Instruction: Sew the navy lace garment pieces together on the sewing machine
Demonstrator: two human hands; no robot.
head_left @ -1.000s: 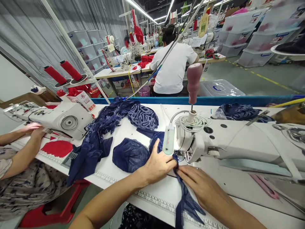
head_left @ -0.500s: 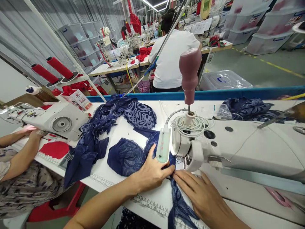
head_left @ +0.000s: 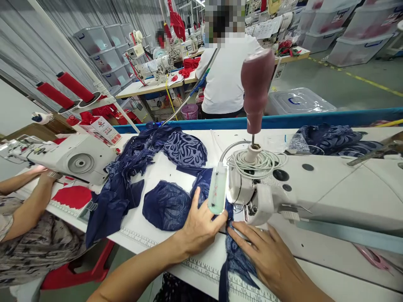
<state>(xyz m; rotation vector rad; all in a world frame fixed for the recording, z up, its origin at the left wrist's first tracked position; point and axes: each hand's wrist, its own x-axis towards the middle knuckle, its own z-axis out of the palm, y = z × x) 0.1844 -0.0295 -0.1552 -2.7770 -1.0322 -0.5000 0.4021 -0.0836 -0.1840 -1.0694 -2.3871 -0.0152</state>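
My left hand (head_left: 200, 226) lies flat with fingers spread on a navy lace garment piece (head_left: 168, 203), pressing it to the white table beside the needle of the sewing machine (head_left: 302, 188). My right hand (head_left: 267, 256) rests flat on the navy lace strip (head_left: 234, 262) that runs from under the presser foot down over the table's front edge. Both hands' fingertips meet just in front of the needle area, which the machine head partly hides.
A heap of navy lace pieces (head_left: 135, 163) lies to the left. A mauve thread cone (head_left: 256, 88) stands on the machine. At far left a co-worker's hands (head_left: 40, 174) work red fabric (head_left: 74, 196) at another machine (head_left: 75, 157). A person in white (head_left: 225, 79) sits ahead.
The lace strip has fed a little further under the machine, and both hands have slid slightly with it. The view has tilted down and closer.
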